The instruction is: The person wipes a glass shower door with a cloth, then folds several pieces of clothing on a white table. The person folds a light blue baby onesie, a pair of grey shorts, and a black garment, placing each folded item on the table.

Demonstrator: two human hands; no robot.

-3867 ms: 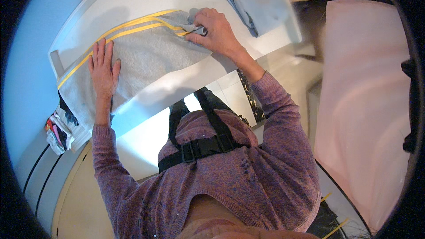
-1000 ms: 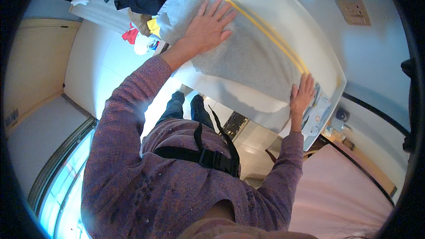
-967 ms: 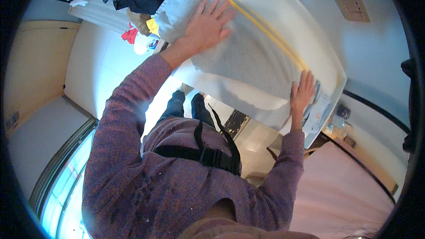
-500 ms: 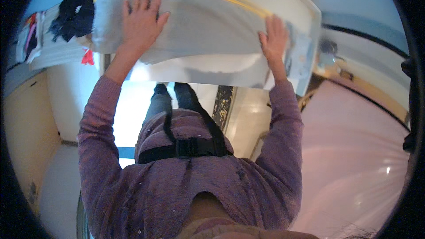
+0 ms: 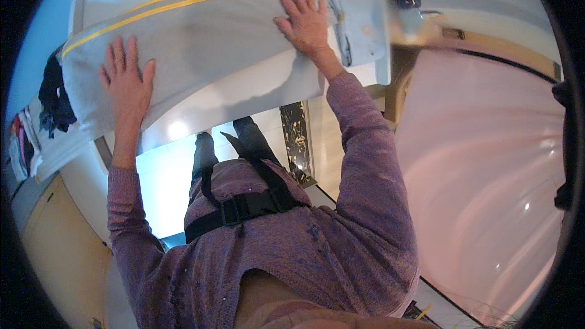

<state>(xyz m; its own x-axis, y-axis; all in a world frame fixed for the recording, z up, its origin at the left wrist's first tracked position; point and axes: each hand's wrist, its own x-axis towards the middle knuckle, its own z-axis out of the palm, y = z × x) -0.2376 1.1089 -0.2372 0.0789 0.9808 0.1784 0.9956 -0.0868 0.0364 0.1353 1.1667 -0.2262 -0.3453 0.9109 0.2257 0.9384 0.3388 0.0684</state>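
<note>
A grey cloth with yellow stripes (image 5: 201,42) is spread over a white tabletop (image 5: 256,94). Flat on the cloth's left part rests my left hand (image 5: 126,79), fingers stretched and slightly spread. My right hand (image 5: 304,21) lies open at the right end of the cloth, its fingertips over the yellow stripes. Neither hand grips anything. Just right of my right hand is a narrow blue-grey strip (image 5: 345,36), whose kind I cannot make out.
Dark clothing (image 5: 56,97) hangs over the left end beside the cloth. Further left are several coloured garments (image 5: 23,146). A pinkish glossy surface (image 5: 475,176) fills the right side. A small dark object (image 5: 407,0) stands at the back right.
My view has turned, so the table appears tilted and further left. My right hand has moved onto the cloth's striped edge; my left hand now rests lower on the cloth.
</note>
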